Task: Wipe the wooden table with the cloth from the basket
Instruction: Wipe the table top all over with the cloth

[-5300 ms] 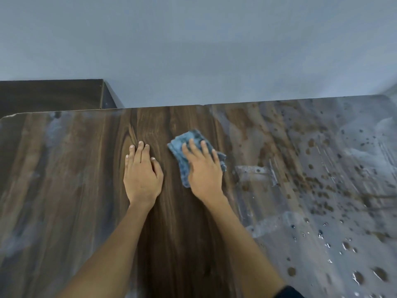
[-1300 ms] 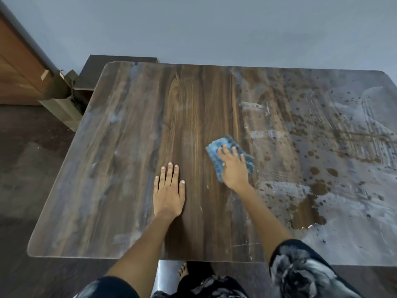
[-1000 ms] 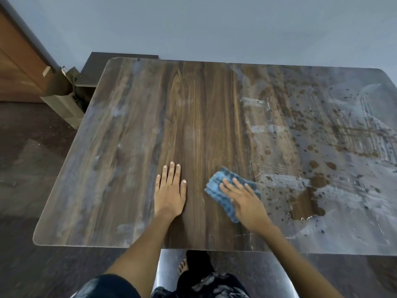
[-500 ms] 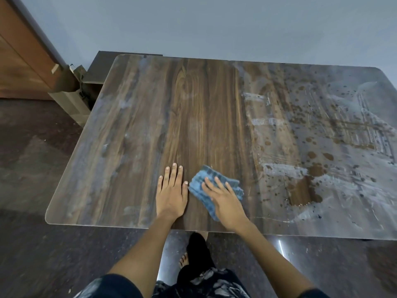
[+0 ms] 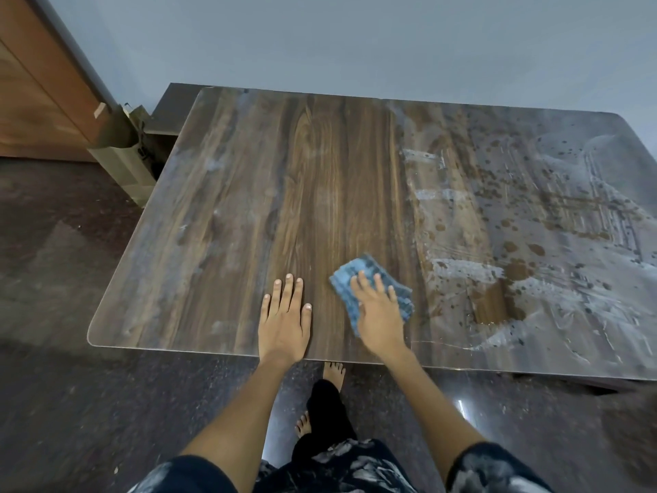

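Head view, looking down on a person standing at the near edge of a wooden bench [image 5: 249, 193]. The left hand [image 5: 284, 322] lies flat on the bare wood near that edge, its fingers [image 5: 288, 290] straight, close together and holding nothing. The right hand [image 5: 378, 318], at 3 o'clock from the left and apart from it, presses down on a folded blue cloth [image 5: 355, 275]; its fingers [image 5: 364, 284] are extended and slightly spread over the fabric, not curled round it. The cloth lies flat on the bench, near the front edge and a little right of centre, with its corners showing beyond the hand toward 12 o'clock and 3 o'clock. From the cloth toward 3 o'clock the bench surface carries a pale film [image 5: 569, 279] with smear tracks and many brown spots [image 5: 515, 270]; toward 9 o'clock the wood grain shows dark and plainer, with faint grey patches. At 6 o'clock from the hands, below the bench edge, two bare feet [image 5: 334, 373] stand on a dark speckled floor [image 5: 71, 403]. At 10 o'clock from the bench stand a tan cardboard box [image 5: 124, 161] and a brown door [image 5: 32, 112]. A pale blue wall [image 5: 355, 40] runs along 12 o'clock behind the bench
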The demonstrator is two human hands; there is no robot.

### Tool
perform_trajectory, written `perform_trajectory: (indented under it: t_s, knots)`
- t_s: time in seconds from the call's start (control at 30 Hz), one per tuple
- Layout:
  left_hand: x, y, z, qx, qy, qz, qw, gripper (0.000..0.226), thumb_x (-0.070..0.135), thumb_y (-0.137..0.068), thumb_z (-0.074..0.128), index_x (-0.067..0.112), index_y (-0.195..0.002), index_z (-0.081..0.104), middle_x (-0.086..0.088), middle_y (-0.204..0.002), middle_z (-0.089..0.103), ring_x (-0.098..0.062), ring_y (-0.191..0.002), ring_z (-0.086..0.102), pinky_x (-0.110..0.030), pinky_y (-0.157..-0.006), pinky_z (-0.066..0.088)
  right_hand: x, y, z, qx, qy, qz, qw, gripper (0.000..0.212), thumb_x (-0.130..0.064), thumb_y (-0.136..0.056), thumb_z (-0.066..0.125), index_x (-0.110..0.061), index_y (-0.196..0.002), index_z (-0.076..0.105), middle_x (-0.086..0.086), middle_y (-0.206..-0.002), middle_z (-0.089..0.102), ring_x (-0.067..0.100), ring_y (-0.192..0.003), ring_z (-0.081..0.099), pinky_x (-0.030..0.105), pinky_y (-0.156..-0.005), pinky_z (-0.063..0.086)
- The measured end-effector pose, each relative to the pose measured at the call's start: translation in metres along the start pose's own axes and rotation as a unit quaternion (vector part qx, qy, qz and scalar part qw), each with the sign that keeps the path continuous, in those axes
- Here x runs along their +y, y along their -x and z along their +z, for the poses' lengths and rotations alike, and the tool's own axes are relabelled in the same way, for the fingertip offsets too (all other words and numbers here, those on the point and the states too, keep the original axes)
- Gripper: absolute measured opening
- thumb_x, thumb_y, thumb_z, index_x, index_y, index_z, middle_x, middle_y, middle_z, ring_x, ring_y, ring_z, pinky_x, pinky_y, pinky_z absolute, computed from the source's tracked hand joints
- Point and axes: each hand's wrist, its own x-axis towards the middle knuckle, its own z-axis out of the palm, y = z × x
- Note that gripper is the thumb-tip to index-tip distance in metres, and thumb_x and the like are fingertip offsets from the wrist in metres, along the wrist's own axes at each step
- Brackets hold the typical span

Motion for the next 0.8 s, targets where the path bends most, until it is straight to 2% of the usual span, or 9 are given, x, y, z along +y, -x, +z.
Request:
perform_trajectory:
  t_s: [0.1, 0.17, 0.23, 0.33, 0.4, 0.47, 0.57, 0.7, 0.8]
  knots:
    - [0.001, 0.001, 0.000, 0.001, -0.005, 0.002, 1.000, 0.071, 0.047, -0.085, -0.009, 0.018, -0.147, 0.007, 0.000, -0.156, 0.004, -0.018, -0.144, -0.001, -0.034, -0.114, -0.004, -0.005, 0.040, 0.014, -0.044, -0.018, -0.089, 0.995, 0.056, -0.020, -0.094, 0.034, -0.021, -0.148, 0.020, -0.008, -0.156, 0.010, 0.016, -0.145, -0.002, 0.029, -0.111, -0.013]
    - [0.002, 0.001, 0.001, 0.003, -0.005, -0.001, 1.000, 0.070, 0.047, -0.085, -0.008, 0.018, -0.147, 0.007, 0.000, -0.156, 0.004, -0.018, -0.144, -0.001, -0.035, -0.115, -0.002, 0.008, 0.062, 0.019, -0.044, -0.028, -0.128, 0.990, 0.062, -0.030, -0.085, 0.016, -0.021, -0.145, 0.029, -0.010, -0.152, 0.018, 0.014, -0.142, 0.003, 0.024, -0.113, -0.010]
    - [0.003, 0.001, 0.000, 0.006, -0.001, -0.004, 1.000, 0.069, 0.046, -0.086, -0.007, 0.018, -0.147, 0.008, 0.001, -0.156, 0.005, -0.018, -0.144, 0.000, -0.036, -0.116, -0.001, 0.030, 0.073, 0.017, -0.034, -0.040, -0.134, 0.990, 0.061, -0.028, -0.085, 0.015, -0.022, -0.141, 0.038, -0.011, -0.148, 0.028, 0.015, -0.140, 0.014, 0.024, -0.113, -0.004]
    - [0.005, 0.002, -0.001, 0.001, 0.000, -0.016, 1.000, 0.061, 0.043, -0.092, -0.001, 0.019, -0.147, 0.006, 0.002, -0.156, 0.004, -0.017, -0.144, -0.001, -0.036, -0.116, -0.001, 0.065, 0.077, 0.005, -0.025, -0.050, -0.084, 0.995, 0.053, -0.030, -0.091, 0.014, -0.027, -0.140, 0.031, -0.017, -0.145, 0.022, 0.009, -0.141, 0.009, 0.026, -0.117, -0.003]
    - [0.009, 0.001, -0.002, -0.009, 0.001, -0.030, 1.000, 0.052, 0.035, -0.098, 0.011, 0.020, -0.147, 0.003, 0.002, -0.156, 0.000, -0.018, -0.144, -0.005, -0.037, -0.116, -0.003, 0.082, 0.067, -0.003, 0.008, -0.071, -0.016, 0.997, 0.046, -0.018, -0.096, 0.027, -0.025, -0.140, 0.036, -0.016, -0.145, 0.025, 0.012, -0.143, 0.011, 0.031, -0.117, 0.002]
    - [0.018, 0.001, -0.005, -0.018, 0.013, -0.043, 0.999, 0.053, 0.028, -0.099, 0.021, 0.018, -0.148, 0.003, 0.000, -0.156, -0.002, -0.021, -0.143, -0.007, -0.040, -0.115, -0.006, 0.082, 0.049, -0.008, 0.031, -0.072, 0.053, 0.995, 0.048, -0.004, -0.095, 0.038, -0.020, -0.140, 0.039, -0.010, -0.148, 0.027, 0.017, -0.144, 0.014, 0.033, -0.116, 0.003]
    - [0.030, 0.002, -0.007, -0.030, 0.022, -0.017, 0.999, 0.055, 0.022, -0.098, 0.027, 0.017, -0.148, 0.006, 0.000, -0.157, -0.002, -0.023, -0.143, -0.008, -0.040, -0.115, -0.006, 0.055, 0.033, -0.010, 0.044, -0.061, 0.094, 0.993, 0.051, -0.006, -0.096, 0.035, -0.025, -0.143, 0.032, -0.011, -0.151, 0.018, 0.018, -0.145, 0.008, 0.034, -0.115, -0.003]
    - [0.040, 0.001, -0.007, -0.047, 0.030, 0.059, 0.997, 0.054, 0.020, -0.097, 0.029, 0.014, -0.148, 0.010, 0.000, -0.157, 0.000, -0.022, -0.143, -0.007, -0.035, -0.117, 0.000, 0.026, 0.051, -0.004, -0.040, -0.071, -0.035, 0.996, 0.051, -0.007, -0.096, 0.035, -0.025, -0.143, 0.033, -0.009, -0.153, 0.018, 0.016, -0.144, 0.006, 0.032, -0.115, -0.005]
    - [0.049, 0.000, -0.006, -0.051, 0.035, 0.110, 0.992, 0.051, 0.022, -0.099, 0.026, 0.014, -0.147, 0.012, 0.000, -0.157, 0.001, -0.018, -0.144, -0.005, -0.031, -0.116, -0.001, 0.043, 0.071, 0.000, -0.070, -0.114, -0.102, 0.986, 0.048, -0.008, -0.096, 0.038, -0.024, -0.140, 0.041, -0.014, -0.149, 0.023, 0.009, -0.142, 0.006, 0.025, -0.115, -0.004]
